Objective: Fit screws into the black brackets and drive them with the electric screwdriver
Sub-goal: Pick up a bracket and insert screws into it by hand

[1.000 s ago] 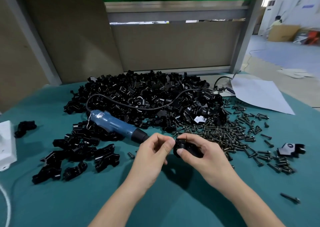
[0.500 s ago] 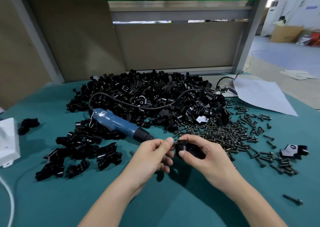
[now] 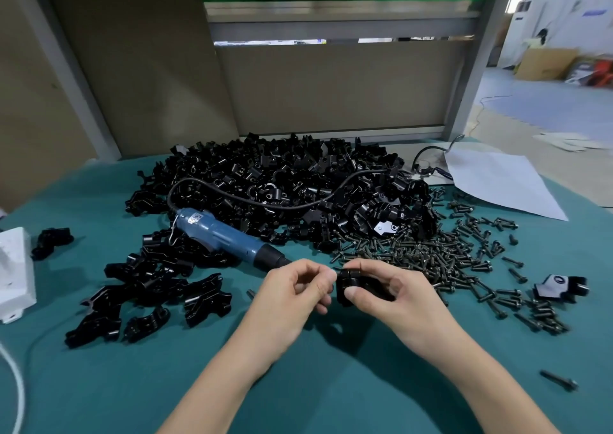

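My right hand (image 3: 394,296) grips a small black bracket (image 3: 347,282) between thumb and fingers, just above the green table. My left hand (image 3: 292,296) meets the bracket's left side with thumb and forefinger pinched together; whatever they pinch is hidden. The blue electric screwdriver (image 3: 225,239) lies on the table behind my left hand, its black tip pointing toward my knuckles. A big heap of black brackets (image 3: 275,188) fills the middle of the table. Loose dark screws (image 3: 441,254) are scattered to the right of the heap.
A row of black brackets (image 3: 146,287) lies left of my hands. A white box (image 3: 13,267) stands at the left edge, a white sheet (image 3: 494,181) at the back right. One bracket (image 3: 560,287) and a lone screw (image 3: 559,380) lie at the right. Grey partition panels stand behind the table.
Both hands have stayed together at the bracket. My left fingers have shifted slightly at the bracket's left side. The view has tilted a little.
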Demonstrator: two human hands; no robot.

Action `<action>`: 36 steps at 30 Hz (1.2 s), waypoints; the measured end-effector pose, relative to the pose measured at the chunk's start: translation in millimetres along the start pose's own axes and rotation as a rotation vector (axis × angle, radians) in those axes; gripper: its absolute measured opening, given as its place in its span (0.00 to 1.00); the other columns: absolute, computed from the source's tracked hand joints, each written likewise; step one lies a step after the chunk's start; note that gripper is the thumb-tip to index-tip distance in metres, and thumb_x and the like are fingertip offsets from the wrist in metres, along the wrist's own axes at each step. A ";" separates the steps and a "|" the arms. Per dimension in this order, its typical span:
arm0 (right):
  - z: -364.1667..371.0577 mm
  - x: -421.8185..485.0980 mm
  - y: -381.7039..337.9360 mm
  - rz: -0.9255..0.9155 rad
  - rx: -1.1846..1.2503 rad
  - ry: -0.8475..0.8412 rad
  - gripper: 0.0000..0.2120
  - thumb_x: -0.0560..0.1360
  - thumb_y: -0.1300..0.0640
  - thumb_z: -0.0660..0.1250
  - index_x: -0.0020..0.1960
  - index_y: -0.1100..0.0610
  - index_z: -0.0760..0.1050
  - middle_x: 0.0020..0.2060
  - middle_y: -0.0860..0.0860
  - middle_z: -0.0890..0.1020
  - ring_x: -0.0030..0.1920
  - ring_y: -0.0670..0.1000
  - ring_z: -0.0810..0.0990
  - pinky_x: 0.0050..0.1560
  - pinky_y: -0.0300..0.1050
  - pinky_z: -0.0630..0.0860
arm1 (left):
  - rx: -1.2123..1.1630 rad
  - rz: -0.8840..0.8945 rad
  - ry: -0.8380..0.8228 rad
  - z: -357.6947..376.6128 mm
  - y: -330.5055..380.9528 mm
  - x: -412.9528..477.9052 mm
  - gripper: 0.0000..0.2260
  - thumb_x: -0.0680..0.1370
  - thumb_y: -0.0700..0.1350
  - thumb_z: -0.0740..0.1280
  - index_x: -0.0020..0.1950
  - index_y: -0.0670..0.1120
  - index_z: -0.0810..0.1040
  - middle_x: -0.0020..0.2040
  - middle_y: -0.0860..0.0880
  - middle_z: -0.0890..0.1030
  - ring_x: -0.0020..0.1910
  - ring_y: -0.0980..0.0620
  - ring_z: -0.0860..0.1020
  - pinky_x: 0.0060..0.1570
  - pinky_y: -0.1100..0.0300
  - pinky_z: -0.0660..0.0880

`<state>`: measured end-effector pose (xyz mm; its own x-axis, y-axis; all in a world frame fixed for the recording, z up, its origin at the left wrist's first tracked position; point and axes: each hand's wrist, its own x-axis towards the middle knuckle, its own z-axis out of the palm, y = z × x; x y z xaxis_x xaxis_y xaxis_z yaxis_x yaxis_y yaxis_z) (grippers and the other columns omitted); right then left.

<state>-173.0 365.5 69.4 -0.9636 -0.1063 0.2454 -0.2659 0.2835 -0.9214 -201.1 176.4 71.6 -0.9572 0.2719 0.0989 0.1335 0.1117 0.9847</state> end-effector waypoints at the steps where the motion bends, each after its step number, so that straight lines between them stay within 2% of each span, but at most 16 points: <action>1: -0.6 0.5 -0.3 0.011 0.014 0.006 0.19 0.76 0.59 0.76 0.53 0.33 0.82 0.51 0.38 0.87 0.54 0.38 0.84 0.54 0.27 0.73 | 0.008 0.018 0.012 0.9 0.7 -0.8 0.05 0.81 0.44 0.69 0.46 0.46 0.83 0.37 0.53 0.83 0.37 0.58 0.81 0.40 0.66 0.77; 5: -3.7 2.3 -0.8 0.057 0.183 0.043 0.14 0.75 0.57 0.76 0.54 0.38 0.85 0.51 0.45 0.88 0.55 0.47 0.86 0.55 0.36 0.80 | 0.154 0.097 0.068 2.5 7.4 1.3 0.06 0.81 0.53 0.67 0.47 0.54 0.82 0.40 0.52 0.83 0.41 0.51 0.80 0.45 0.61 0.77; 8: -10.9 7.9 -0.2 0.136 0.515 0.232 0.14 0.68 0.55 0.76 0.54 0.51 0.87 0.52 0.54 0.88 0.55 0.54 0.87 0.52 0.45 0.84 | 0.475 0.177 0.077 3.1 14.7 19.7 0.05 0.82 0.53 0.64 0.51 0.57 0.79 0.42 0.58 0.81 0.37 0.60 0.75 0.41 0.64 0.73; 9: -15.3 10.1 -0.1 0.148 0.641 0.304 0.15 0.68 0.57 0.75 0.55 0.56 0.86 0.52 0.56 0.88 0.54 0.55 0.87 0.50 0.45 0.84 | 0.615 0.204 0.074 3.8 17.3 28.0 0.05 0.83 0.52 0.63 0.54 0.56 0.78 0.46 0.59 0.81 0.41 0.61 0.75 0.45 0.63 0.73; 11: -24.4 13.4 -1.8 0.158 0.862 0.416 0.17 0.68 0.60 0.73 0.56 0.62 0.82 0.51 0.58 0.88 0.50 0.54 0.88 0.46 0.44 0.85 | 0.873 0.262 0.051 4.7 20.1 44.8 0.08 0.84 0.50 0.60 0.59 0.53 0.77 0.54 0.57 0.80 0.52 0.57 0.75 0.53 0.58 0.71; 14: -34.7 13.9 -4.7 0.166 1.024 0.486 0.11 0.70 0.60 0.71 0.50 0.63 0.84 0.48 0.57 0.88 0.48 0.52 0.88 0.45 0.44 0.85 | 1.168 0.336 -0.064 6.7 20.4 66.3 0.12 0.85 0.48 0.57 0.65 0.51 0.76 0.59 0.51 0.78 0.59 0.50 0.74 0.59 0.56 0.70; 17: -37.2 11.9 -7.0 0.190 1.099 0.494 0.07 0.71 0.59 0.72 0.40 0.59 0.88 0.48 0.58 0.88 0.49 0.52 0.88 0.46 0.43 0.85 | 1.389 0.351 -0.162 14.0 18.2 77.5 0.12 0.85 0.47 0.58 0.67 0.51 0.75 0.57 0.48 0.74 0.58 0.47 0.74 0.52 0.54 0.71; 20: -35.2 11.2 -8.2 0.209 1.145 0.488 0.07 0.70 0.59 0.73 0.39 0.60 0.88 0.49 0.59 0.88 0.49 0.54 0.88 0.43 0.41 0.84 | 1.490 0.336 -0.177 21.9 13.4 82.4 0.10 0.82 0.40 0.64 0.63 0.49 0.76 0.50 0.50 0.68 0.54 0.47 0.74 0.40 0.55 0.69; 22: -33.5 11.3 -9.1 0.222 1.149 0.477 0.07 0.70 0.58 0.72 0.39 0.60 0.88 0.49 0.59 0.88 0.48 0.53 0.89 0.44 0.43 0.85 | 1.498 0.319 -0.159 23.7 9.8 83.3 0.11 0.81 0.38 0.66 0.61 0.49 0.75 0.51 0.49 0.68 0.52 0.48 0.74 0.38 0.56 0.68; 25: -30.4 11.9 -10.5 0.281 1.183 0.470 0.08 0.70 0.59 0.73 0.42 0.63 0.87 0.50 0.61 0.87 0.47 0.56 0.89 0.44 0.46 0.86 | 1.478 0.353 -0.146 22.7 5.9 78.0 0.13 0.80 0.38 0.67 0.62 0.48 0.70 0.55 0.49 0.71 0.52 0.49 0.74 0.39 0.57 0.69; 27: -27.6 12.2 -9.5 0.309 1.215 0.458 0.09 0.69 0.60 0.74 0.44 0.65 0.85 0.51 0.63 0.87 0.48 0.58 0.88 0.43 0.45 0.85 | 1.381 0.378 -0.140 22.5 8.1 72.0 0.10 0.82 0.40 0.64 0.60 0.49 0.69 0.55 0.51 0.74 0.53 0.50 0.75 0.43 0.58 0.72; 28: -25.8 12.5 -8.8 0.321 1.208 0.443 0.08 0.69 0.59 0.74 0.43 0.65 0.86 0.50 0.63 0.87 0.48 0.58 0.88 0.42 0.45 0.85 | 1.225 0.352 -0.112 22.1 11.8 67.8 0.06 0.83 0.42 0.63 0.59 0.49 0.70 0.53 0.53 0.76 0.52 0.52 0.76 0.46 0.59 0.73; 30: -21.4 12.5 -7.4 0.336 1.164 0.381 0.08 0.69 0.59 0.74 0.42 0.63 0.87 0.51 0.62 0.87 0.48 0.58 0.88 0.43 0.44 0.85 | 0.748 0.254 -0.003 22.1 20.5 54.5 0.03 0.82 0.45 0.65 0.55 0.52 0.74 0.47 0.57 0.79 0.47 0.58 0.77 0.46 0.68 0.73; 32: -16.2 12.1 -3.9 0.341 1.112 0.304 0.11 0.70 0.59 0.73 0.49 0.65 0.86 0.54 0.63 0.86 0.50 0.57 0.88 0.45 0.45 0.85 | 0.271 0.223 0.118 24.4 23.7 36.9 0.05 0.80 0.44 0.69 0.53 0.53 0.79 0.46 0.57 0.83 0.45 0.61 0.80 0.46 0.71 0.73; 34: -10.0 11.7 -1.8 0.347 1.067 0.250 0.15 0.70 0.58 0.74 0.52 0.67 0.85 0.55 0.64 0.85 0.51 0.56 0.87 0.47 0.47 0.85 | 0.023 0.204 0.201 26.8 18.6 19.9 0.05 0.79 0.44 0.72 0.52 0.53 0.82 0.46 0.57 0.85 0.45 0.61 0.81 0.47 0.69 0.76; 36: -5.1 11.6 -0.4 0.342 1.012 0.206 0.18 0.68 0.57 0.75 0.54 0.68 0.84 0.56 0.64 0.85 0.51 0.55 0.87 0.48 0.46 0.84 | -0.062 0.168 0.229 30.5 10.6 9.0 0.04 0.78 0.44 0.72 0.51 0.52 0.83 0.44 0.56 0.85 0.43 0.60 0.81 0.48 0.66 0.77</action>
<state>-184.2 369.0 74.2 -0.9935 0.0173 -0.1124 0.0732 -0.6590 -0.7486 -200.5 209.2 78.6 -0.9569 0.0578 0.2845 0.2862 0.0223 0.9579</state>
